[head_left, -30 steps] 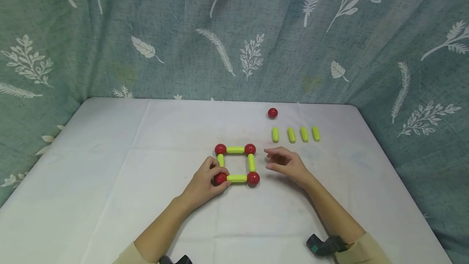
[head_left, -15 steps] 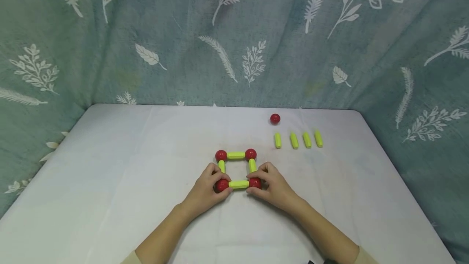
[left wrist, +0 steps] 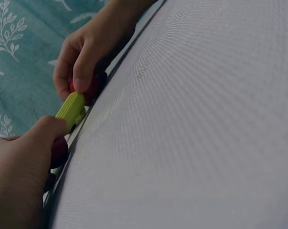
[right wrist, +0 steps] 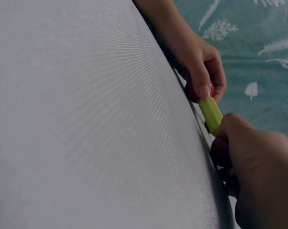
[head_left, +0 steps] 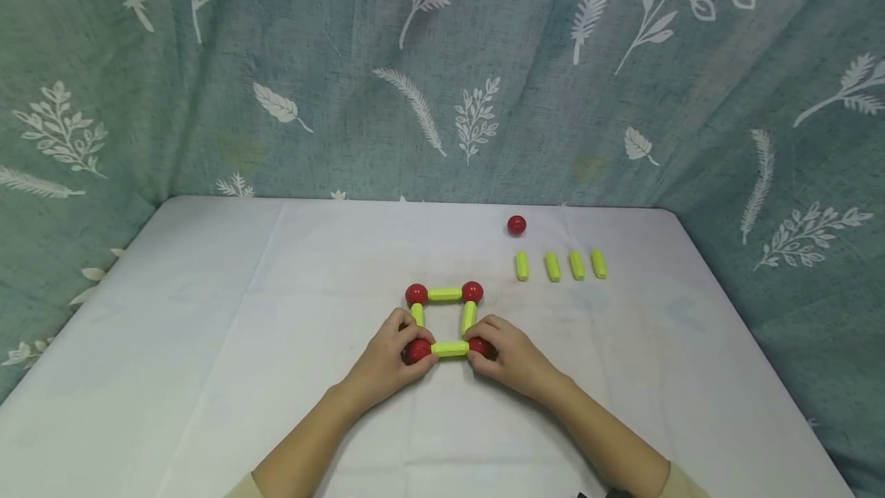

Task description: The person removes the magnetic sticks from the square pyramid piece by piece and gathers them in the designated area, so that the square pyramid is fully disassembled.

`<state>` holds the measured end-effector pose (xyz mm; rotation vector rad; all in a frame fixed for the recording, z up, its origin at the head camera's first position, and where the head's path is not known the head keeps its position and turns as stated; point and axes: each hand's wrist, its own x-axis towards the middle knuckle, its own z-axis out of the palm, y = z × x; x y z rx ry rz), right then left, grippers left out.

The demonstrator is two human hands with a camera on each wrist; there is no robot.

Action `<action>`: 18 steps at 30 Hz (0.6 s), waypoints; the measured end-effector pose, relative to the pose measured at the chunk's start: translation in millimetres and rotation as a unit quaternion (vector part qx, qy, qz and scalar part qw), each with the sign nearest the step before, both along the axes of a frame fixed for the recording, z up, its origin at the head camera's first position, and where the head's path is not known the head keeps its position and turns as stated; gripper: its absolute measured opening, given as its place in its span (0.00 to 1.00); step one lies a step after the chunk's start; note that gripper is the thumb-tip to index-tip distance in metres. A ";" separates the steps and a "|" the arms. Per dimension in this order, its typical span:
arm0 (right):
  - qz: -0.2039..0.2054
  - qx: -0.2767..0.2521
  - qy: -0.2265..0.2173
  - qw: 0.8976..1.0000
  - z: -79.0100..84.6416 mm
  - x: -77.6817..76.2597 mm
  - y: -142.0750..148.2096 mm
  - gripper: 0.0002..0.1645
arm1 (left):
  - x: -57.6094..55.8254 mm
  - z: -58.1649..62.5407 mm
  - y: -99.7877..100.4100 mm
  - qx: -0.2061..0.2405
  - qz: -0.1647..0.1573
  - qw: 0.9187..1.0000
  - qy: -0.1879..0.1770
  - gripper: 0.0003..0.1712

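Two pinches | red ball (head_left: 418, 350) between left fingers (head_left: 419, 332) | second ball (head_left: 478, 346) between right fingers (head_left: 484, 327)

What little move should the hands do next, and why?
Maybe the right hand could let go of its red ball and fetch the nearest loose yellow-green stick: the square already has a ball at every corner and a stick along every side.
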<state>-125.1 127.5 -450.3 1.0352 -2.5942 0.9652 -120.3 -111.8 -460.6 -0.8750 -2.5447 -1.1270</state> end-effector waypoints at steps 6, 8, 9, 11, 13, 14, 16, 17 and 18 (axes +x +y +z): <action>0.021 -0.055 -0.016 0.998 -4.7 -2.9 4.3 0.09 | 0.6 -1.3 0.0 0.010 0.007 1.000 0.002 0.11; 0.026 -0.086 -0.039 0.995 -6.8 -3.9 6.0 0.10 | 0.5 -2.1 -0.4 0.010 0.010 1.000 -0.001 0.11; 0.024 -0.103 -0.054 0.993 -7.8 -4.4 6.8 0.10 | 0.4 -2.5 -0.7 0.010 0.010 1.000 -0.002 0.11; 0.014 -0.141 -0.095 0.985 -8.4 -4.9 7.9 0.12 | 0.0 -2.8 -1.4 0.010 0.011 1.000 -0.005 0.11; -0.006 -0.173 -0.134 0.976 -3.1 -3.7 7.5 0.15 | -0.3 -2.5 -2.0 0.011 0.011 1.000 -0.010 0.11; -0.015 -0.187 -0.152 0.971 2.2 -2.3 7.0 0.17 | -0.4 -2.2 -2.2 0.012 0.012 1.000 -0.013 0.11; -0.030 -0.204 -0.181 0.962 9.9 -0.9 6.5 0.20 | -0.5 -1.5 -2.3 0.013 0.011 1.000 -0.018 0.11; -0.036 -0.209 -0.190 0.959 11.9 -1.2 6.9 0.22 | -0.5 -1.1 -2.3 0.014 0.010 1.000 -0.020 0.11; -0.038 -0.213 -0.194 0.957 13.9 -1.7 7.1 0.23 | -0.5 -1.0 -2.3 0.014 0.009 1.000 -0.021 0.11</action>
